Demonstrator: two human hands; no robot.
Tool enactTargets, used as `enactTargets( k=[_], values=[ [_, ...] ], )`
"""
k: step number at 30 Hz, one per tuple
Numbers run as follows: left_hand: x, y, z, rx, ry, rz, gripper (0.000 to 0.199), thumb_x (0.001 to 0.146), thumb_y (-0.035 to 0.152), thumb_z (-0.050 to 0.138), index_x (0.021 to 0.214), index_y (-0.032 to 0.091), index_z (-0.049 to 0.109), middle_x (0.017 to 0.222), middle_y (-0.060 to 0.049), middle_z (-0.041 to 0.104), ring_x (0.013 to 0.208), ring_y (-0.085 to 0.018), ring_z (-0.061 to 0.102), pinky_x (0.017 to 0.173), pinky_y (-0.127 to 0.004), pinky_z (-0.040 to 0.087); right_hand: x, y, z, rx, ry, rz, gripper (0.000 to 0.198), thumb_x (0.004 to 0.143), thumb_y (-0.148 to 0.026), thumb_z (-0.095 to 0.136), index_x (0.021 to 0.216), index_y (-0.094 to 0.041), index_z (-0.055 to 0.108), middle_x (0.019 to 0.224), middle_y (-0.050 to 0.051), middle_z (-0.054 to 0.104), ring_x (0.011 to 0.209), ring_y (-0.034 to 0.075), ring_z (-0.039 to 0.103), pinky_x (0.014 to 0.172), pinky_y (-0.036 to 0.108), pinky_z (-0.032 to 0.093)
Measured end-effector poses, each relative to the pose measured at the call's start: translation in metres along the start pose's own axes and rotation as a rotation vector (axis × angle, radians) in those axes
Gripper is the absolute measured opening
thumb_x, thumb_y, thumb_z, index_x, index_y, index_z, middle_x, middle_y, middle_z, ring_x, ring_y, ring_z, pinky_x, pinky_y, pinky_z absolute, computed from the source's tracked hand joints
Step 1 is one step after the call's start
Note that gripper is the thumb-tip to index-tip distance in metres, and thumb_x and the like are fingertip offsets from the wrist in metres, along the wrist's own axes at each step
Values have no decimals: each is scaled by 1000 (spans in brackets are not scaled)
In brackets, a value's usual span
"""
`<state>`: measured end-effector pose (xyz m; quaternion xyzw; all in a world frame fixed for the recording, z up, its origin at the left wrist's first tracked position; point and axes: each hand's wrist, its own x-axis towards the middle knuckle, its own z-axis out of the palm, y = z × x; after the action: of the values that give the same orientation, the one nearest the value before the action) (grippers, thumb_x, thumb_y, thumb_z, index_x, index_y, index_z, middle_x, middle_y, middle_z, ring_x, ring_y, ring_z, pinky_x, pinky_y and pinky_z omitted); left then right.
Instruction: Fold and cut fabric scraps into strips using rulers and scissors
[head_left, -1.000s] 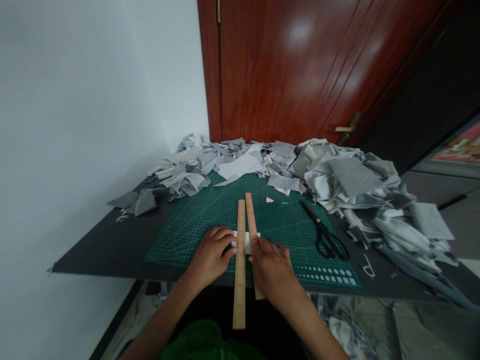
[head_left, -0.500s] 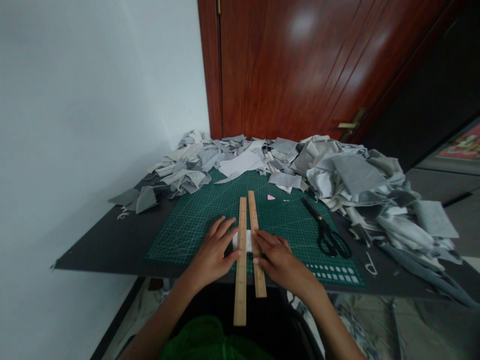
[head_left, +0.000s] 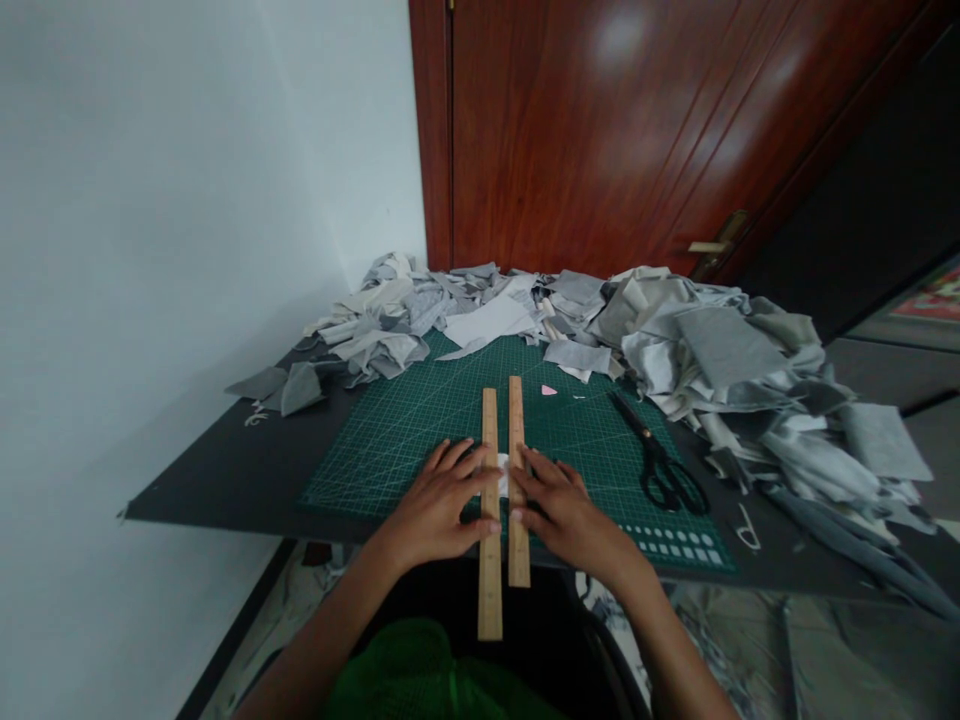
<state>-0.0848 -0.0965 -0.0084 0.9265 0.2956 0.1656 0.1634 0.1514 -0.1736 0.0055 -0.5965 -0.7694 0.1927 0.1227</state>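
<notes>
Two wooden rulers lie nearly parallel, pointing away from me, on a green cutting mat point(head_left: 405, 410). The left ruler point(head_left: 490, 575) is held down by my left hand point(head_left: 439, 505), its fingers and thumb resting on the wood. My right hand point(head_left: 562, 510) holds the right ruler point(head_left: 517, 425) the same way, thumb near the mat's front edge. Between the rulers a small white fabric piece point(head_left: 503, 482) shows in a narrow strip; the rest is covered by rulers and fingers. Both rulers' near ends stick out past the table edge.
Black-handled scissors point(head_left: 660, 465) lie on the mat to the right. A pink chip point(head_left: 549, 390) sits beyond the right ruler. Grey and white fabric scraps point(head_left: 720, 345) are heaped along the back and right. A thin white loop point(head_left: 748, 528) lies on the dark table point(head_left: 210, 480).
The right ruler has turned from a slant to nearly straight, and its far end now reaches further right. Less of the white fabric shows between the rulers. The whole view has shifted slightly.
</notes>
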Motion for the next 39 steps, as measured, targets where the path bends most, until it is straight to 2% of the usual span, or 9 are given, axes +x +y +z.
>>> enactTargets(
  k=[4, 7, 11, 20, 35, 39],
  values=[
    [1, -2, -1, -7, -14, -3, 63, 80, 39, 82, 139, 35, 61, 160, -4, 47, 152, -35, 34, 126, -64, 21, 1, -1, 1, -18, -19, 27, 59, 100, -27, 54, 158, -22, 42, 171, 14, 29, 159, 26, 22, 126, 55, 17],
    [2, -5, -1, -28, 6, 0, 70, 79, 39, 83, 144, 35, 57, 159, -4, 48, 151, -34, 37, 126, -62, 22, 1, -3, 1, -27, -12, 50, 57, 100, -28, 55, 156, -22, 46, 170, 15, 30, 158, 26, 25, 126, 56, 19],
    [2, -6, -1, -36, 2, -7, 77, 78, 40, 84, 148, 34, 52, 159, -4, 49, 151, -34, 37, 126, -61, 23, 1, -3, 0, -13, -13, 56, 58, 100, -29, 55, 157, -23, 44, 170, 14, 31, 158, 25, 24, 127, 54, 18],
    [0, -13, -6, -52, -4, -11, 77, 75, 38, 87, 145, 31, 55, 157, -5, 51, 152, -34, 37, 125, -58, 28, -1, -1, -3, 21, -30, 74, 60, 99, -29, 58, 157, -22, 45, 170, 15, 29, 158, 26, 24, 127, 51, 18],
    [0, -11, -6, -12, -52, -11, 70, 84, 33, 75, 149, 29, 50, 162, -5, 45, 155, -32, 30, 128, -56, 22, -2, 7, -3, 54, 22, 46, 61, 96, -33, 64, 154, -23, 48, 166, 15, 40, 155, 27, 33, 124, 51, 26],
    [-1, -14, -6, -18, -72, -12, 78, 87, 37, 74, 156, 27, 40, 166, -6, 38, 157, -32, 25, 129, -54, 19, -3, 8, -1, 50, 31, 35, 61, 96, -31, 65, 153, -22, 49, 165, 17, 40, 155, 29, 33, 125, 53, 26]
  ],
)
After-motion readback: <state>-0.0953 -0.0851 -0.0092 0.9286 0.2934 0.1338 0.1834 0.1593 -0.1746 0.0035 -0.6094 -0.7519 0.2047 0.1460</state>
